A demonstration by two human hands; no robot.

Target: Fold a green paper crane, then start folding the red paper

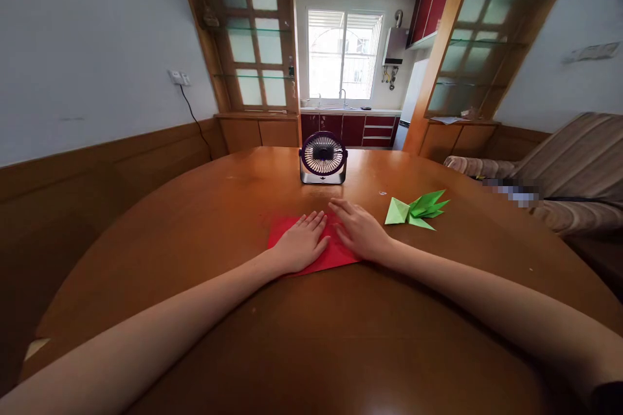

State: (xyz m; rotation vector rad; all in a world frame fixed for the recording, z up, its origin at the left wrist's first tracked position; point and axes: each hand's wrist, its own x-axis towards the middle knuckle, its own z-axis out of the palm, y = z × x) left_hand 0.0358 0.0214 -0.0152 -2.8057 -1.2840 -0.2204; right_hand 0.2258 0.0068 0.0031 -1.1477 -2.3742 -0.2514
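A flat sheet of red paper [335,260] lies on the wooden table, partly covered by both hands. Palm down on its left part rests my left hand [302,243], fingers stretched out and pointing away from me. My right hand [361,230] is over the right side of the sheet, its fingers extended and slightly bent, thumb apart. Neither hand grips anything. Whether the right fingertips press on the paper or hover just above it, I cannot tell. To the right of that hand lies a folded green paper piece [418,211] with several pointed leaf-like tips.
A small round desk fan [323,154] on a stand is on the table [204,220] beyond the paper. A striped armchair [574,162] stands close to the table's right edge. At the left wall, a cord [195,118] hangs from a socket.
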